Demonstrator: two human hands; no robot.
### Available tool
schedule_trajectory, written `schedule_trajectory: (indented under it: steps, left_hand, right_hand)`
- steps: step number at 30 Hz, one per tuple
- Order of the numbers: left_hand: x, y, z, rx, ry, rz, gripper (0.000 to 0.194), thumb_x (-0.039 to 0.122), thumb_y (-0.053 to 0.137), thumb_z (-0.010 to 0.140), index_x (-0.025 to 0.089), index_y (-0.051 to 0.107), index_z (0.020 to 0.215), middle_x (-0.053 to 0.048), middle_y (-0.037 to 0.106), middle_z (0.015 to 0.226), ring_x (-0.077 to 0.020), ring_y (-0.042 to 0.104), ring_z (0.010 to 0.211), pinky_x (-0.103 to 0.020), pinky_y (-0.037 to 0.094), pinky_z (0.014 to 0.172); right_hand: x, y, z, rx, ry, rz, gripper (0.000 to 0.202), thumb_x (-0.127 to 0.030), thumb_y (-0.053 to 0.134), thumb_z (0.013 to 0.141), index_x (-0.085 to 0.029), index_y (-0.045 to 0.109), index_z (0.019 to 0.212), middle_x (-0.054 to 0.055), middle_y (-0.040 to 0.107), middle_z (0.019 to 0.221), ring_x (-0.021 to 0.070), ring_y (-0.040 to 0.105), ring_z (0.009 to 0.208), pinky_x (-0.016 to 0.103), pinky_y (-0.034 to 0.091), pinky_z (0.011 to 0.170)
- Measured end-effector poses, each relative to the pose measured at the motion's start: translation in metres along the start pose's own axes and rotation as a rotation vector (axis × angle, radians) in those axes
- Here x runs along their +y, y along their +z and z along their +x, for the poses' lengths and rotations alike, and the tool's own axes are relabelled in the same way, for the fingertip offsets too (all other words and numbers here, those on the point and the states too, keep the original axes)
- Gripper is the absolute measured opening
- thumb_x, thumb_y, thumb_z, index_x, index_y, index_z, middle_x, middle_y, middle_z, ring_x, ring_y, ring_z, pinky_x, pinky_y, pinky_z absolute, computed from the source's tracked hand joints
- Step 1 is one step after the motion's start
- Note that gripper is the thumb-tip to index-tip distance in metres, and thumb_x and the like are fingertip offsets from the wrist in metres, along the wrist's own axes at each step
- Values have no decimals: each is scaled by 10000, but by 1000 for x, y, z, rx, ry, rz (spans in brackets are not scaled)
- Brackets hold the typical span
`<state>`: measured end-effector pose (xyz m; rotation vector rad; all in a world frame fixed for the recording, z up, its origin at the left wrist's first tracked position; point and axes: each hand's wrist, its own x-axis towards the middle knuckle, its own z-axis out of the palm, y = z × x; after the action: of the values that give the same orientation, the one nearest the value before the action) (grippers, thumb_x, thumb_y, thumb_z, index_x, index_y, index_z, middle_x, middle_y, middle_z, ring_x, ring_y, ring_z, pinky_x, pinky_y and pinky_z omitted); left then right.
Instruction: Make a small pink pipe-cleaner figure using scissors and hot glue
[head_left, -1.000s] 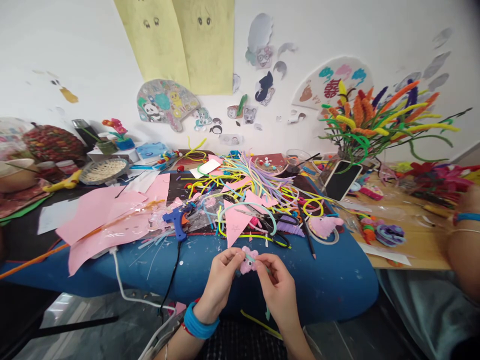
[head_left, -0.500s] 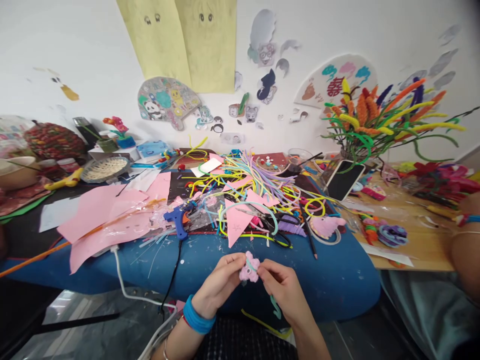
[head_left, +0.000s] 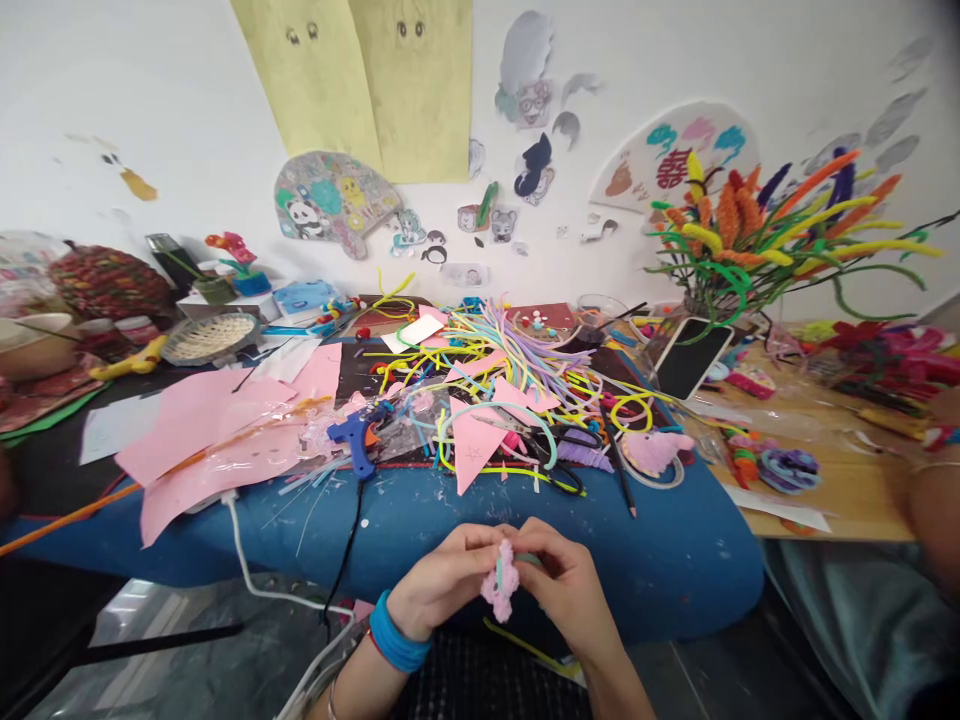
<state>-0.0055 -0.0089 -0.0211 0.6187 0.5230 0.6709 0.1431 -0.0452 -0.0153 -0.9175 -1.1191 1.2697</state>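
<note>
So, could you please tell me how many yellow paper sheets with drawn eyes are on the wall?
2: the left yellow sheet, above the panda fan, and the right yellow sheet beside it. Neither looks hidden.

Wall (head_left: pixel 187 90): white, spanning the full width behind the tables. Two yellow sheets (head_left: pixel 424 120) hang side by side at upper centre, each with pencil-drawn eyes. Patterned fan-shaped panel (head_left: pixel 337 205) below them, to the left; paler fan (head_left: pixel 637 165) with red lettering and coloured clouds to the right. Small cartoon cut-outs (head_left: pixel 503 228) between. Main table: front edge in blue covering (head_left: pixel 675 560), paint-flecked. Wood-topped table (head_left: pixel 862 460) adjoins at right. Floor (head_left: pixel 180 660): grey, glossy; bright reflection at lower left. Lighting even across the wall.
</note>
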Motion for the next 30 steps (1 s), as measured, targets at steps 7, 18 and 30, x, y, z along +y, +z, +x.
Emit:
schedule_trajectory:
  steps: [7,18,30]
  left_hand:
    - [-11,-2,5,-35,17,70,356,418,793,685,103,631,719,-9,546,626,-90,485,521,-211,367,515]
    - [-9,12,3,238,456,247,318,442,626,847,125,646,864,-48,632,812,-132,547,687,-258,448,666]
    - [-13,13,3,545,640,590,172,319,631,851,149,650,838,-25,668,768,-141,603,700,-237,487,670]
  right_hand:
    - [-4,5,-4,16,-16,-42,54,-211,743,743,-247,744,784,-22,548,738,94,557,570,197,481,490]
    - [10,5,2,303,-23,-208,225,-294,678,803,-187,625,612,-20,571,615,127,551,617,238,451,607]
    - [-3,1,-7,208,-261,-656,111,-215,601,876,-194,707,849,25,648,806,123,607,689,201,459,596]
